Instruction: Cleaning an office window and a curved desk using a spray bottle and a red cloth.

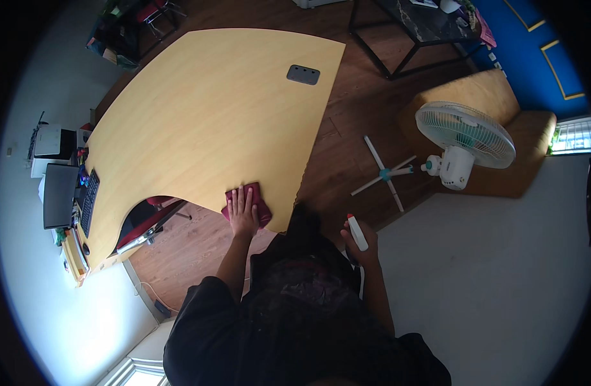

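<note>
My left hand (242,212) lies flat on a folded maroon cloth (262,208), its fingers stretched over it. The cloth rests on the light wood-veneer desk (204,116), close to the near corner by my body. Off the desk's right side, my right hand (369,243) grips a spray bottle (358,234) with a white trigger head and a red nozzle tip. The rest of the bottle is mostly hidden behind the hand and my dark shirt.
A dark cable-grommet plate (303,75) is set in the desktop's far end. At left are a keyboard (89,202), a mouse (86,249) and a monitor (60,196). A red chair (148,227) sits in the desk's curved cutout. To the right stands a pedestal fan (464,140) beside a tan sofa (532,144).
</note>
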`<act>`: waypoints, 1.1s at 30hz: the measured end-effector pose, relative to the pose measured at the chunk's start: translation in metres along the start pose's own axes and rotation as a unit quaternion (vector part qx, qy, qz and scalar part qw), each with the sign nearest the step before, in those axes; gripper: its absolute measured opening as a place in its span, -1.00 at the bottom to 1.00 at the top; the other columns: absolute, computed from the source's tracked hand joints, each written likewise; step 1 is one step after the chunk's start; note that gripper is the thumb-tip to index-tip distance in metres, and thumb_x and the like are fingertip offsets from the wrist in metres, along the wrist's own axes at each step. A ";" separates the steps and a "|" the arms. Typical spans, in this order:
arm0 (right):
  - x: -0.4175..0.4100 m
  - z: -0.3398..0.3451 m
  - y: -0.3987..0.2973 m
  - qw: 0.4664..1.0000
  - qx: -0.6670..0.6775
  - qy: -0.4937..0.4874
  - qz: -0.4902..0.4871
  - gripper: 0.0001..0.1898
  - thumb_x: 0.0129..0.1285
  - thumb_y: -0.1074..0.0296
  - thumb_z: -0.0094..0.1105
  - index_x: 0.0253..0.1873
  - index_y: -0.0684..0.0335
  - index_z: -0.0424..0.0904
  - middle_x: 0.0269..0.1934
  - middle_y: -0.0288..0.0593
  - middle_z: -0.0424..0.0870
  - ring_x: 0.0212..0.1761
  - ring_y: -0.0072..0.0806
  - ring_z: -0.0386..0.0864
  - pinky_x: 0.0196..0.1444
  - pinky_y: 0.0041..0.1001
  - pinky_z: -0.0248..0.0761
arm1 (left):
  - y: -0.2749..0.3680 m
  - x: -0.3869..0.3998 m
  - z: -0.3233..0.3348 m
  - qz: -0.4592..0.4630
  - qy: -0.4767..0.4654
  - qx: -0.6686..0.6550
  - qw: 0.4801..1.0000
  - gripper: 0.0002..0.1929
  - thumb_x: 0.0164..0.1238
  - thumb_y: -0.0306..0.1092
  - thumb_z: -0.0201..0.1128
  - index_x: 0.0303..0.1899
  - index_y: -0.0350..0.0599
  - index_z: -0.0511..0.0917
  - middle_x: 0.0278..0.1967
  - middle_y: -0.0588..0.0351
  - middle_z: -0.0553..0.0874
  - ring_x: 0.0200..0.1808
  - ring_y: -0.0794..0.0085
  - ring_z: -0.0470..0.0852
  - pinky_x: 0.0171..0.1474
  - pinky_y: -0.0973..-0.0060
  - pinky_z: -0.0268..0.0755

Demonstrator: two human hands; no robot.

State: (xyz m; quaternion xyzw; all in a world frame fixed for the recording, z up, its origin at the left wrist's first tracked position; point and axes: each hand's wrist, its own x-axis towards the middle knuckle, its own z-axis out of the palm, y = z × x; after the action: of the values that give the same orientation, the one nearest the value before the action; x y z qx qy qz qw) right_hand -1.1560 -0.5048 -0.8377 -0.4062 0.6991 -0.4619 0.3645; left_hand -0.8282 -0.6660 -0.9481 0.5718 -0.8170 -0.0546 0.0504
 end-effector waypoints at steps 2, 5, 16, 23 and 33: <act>0.009 0.001 -0.004 1.000 0.003 -0.016 -0.022 -0.69 0.23 0.38 0.43 0.02 0.33 0.64 -0.15 -0.14 0.73 -0.09 -0.45 0.68 -0.02 -0.45 0.52 | -0.021 -0.008 0.003 -0.039 0.015 0.003 0.999 -0.42 0.57 -0.14 -0.13 0.55 0.09 0.11 0.59 0.02 0.05 0.61 0.06 -0.05 0.58 0.02 -0.27; 0.020 0.001 -0.006 0.998 0.008 -0.034 -0.049 -0.71 0.24 0.40 0.42 0.02 0.34 0.63 -0.16 -0.16 0.73 -0.09 -0.48 0.68 -0.02 -0.46 0.52 | -0.028 -0.010 0.007 -0.092 0.033 -0.024 0.995 -0.42 0.56 -0.13 -0.10 0.54 0.06 0.14 0.58 0.02 0.07 0.61 0.05 -0.04 0.58 0.01 -0.26; 0.088 0.014 -0.026 0.992 0.042 -0.096 -0.068 -0.71 0.22 0.41 0.44 0.00 0.35 0.63 -0.18 -0.09 0.74 -0.14 -0.38 0.72 -0.09 -0.43 0.54 | 0.035 0.036 0.008 -0.092 0.039 0.023 0.995 -0.37 0.54 -0.13 -0.07 0.55 -0.06 0.07 0.57 -0.12 0.06 0.60 -0.06 -0.06 0.57 -0.06 -0.25; 0.175 0.022 -0.036 0.978 -0.027 -0.180 -0.102 -0.72 0.22 0.34 0.44 -0.04 0.33 0.65 -0.26 -0.05 0.74 -0.23 -0.30 0.74 -0.17 -0.39 0.55 | 0.051 0.063 0.001 -0.142 0.014 -0.006 0.990 -0.39 0.52 -0.17 -0.05 0.53 -0.06 0.14 0.58 -0.08 0.07 0.61 0.00 -0.06 0.57 -0.06 -0.26; 0.268 0.033 -0.061 0.954 -0.144 -0.249 -0.084 -0.74 0.19 0.25 0.45 -0.12 0.27 0.68 -0.34 -0.05 0.71 -0.30 -0.15 0.72 -0.23 -0.33 0.55 | 0.054 0.063 -0.004 -0.173 -0.021 -0.026 0.984 -0.38 0.50 -0.20 -0.05 0.54 -0.08 0.13 0.57 -0.10 0.06 0.61 -0.04 -0.07 0.57 -0.06 -0.26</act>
State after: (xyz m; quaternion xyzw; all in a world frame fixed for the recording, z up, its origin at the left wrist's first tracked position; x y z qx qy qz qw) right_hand -1.2211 -0.7738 -0.8265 -0.6141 0.6082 -0.2695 0.4247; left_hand -0.8996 -0.7073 -0.9348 0.7021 -0.7046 -0.0954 0.0380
